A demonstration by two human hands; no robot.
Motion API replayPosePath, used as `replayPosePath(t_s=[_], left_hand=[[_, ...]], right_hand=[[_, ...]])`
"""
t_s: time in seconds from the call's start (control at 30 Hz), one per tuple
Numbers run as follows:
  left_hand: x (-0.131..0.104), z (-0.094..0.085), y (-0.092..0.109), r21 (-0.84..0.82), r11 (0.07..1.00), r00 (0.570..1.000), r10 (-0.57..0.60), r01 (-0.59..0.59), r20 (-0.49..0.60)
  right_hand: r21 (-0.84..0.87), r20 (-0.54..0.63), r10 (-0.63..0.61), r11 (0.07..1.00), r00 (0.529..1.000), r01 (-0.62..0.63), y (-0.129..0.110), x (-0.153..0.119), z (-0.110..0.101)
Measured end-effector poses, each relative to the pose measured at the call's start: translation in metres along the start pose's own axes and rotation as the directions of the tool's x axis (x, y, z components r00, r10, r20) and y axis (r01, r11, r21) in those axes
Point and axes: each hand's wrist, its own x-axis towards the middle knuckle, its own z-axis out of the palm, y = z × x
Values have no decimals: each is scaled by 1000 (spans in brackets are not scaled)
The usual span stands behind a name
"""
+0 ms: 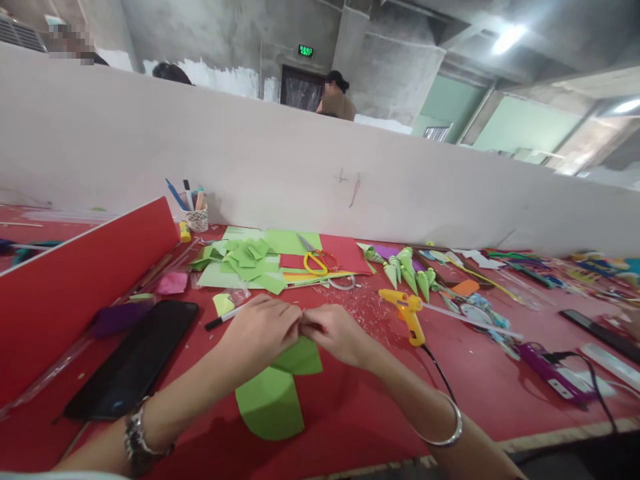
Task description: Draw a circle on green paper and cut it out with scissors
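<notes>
My left hand and my right hand meet over the table, fingertips pinched together on a piece of green paper. Its lower part shows beneath my hands; the edge between the fingers is hidden. Below it lies another green paper piece with a rounded edge. A black-capped white marker rests just beyond my left hand. Off to the right of my right hand sits a yellow glue gun with a clear glue stick in its back.
Green paper pieces and yellow-handled scissors lie at the back, near rolled green paper cones. A black phone is on the left, beside a red divider. A purple power strip stands right; a pen cup stands back left.
</notes>
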Motion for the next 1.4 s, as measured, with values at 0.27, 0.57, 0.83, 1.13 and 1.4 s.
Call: replayPosePath(t_s=[0.27,0.57,0.83,1.13,1.4], left_hand=[[-4,8,0,249,960,967,178,-130,-185],[-19,1,-33,319,947,947,139,-41,-290],[-11,-14,-28,-164,977,981,-156,137,-111],[-7,5,-14,-107,993,995,48,-57,-84],[-5,-6,-5,-38,993,972,104,-114,-212]], right_hand=[[164,-60,22,986,998,-12,-7,-2,0],[227,-254,115,972,960,-57,0,-10,-19],[112,-162,4,994,987,15,-6,-6,-18],[-254,-171,-291,936,941,244,-10,8,-8],[-426,-246,-352,876,903,225,-2,-2,-23]])
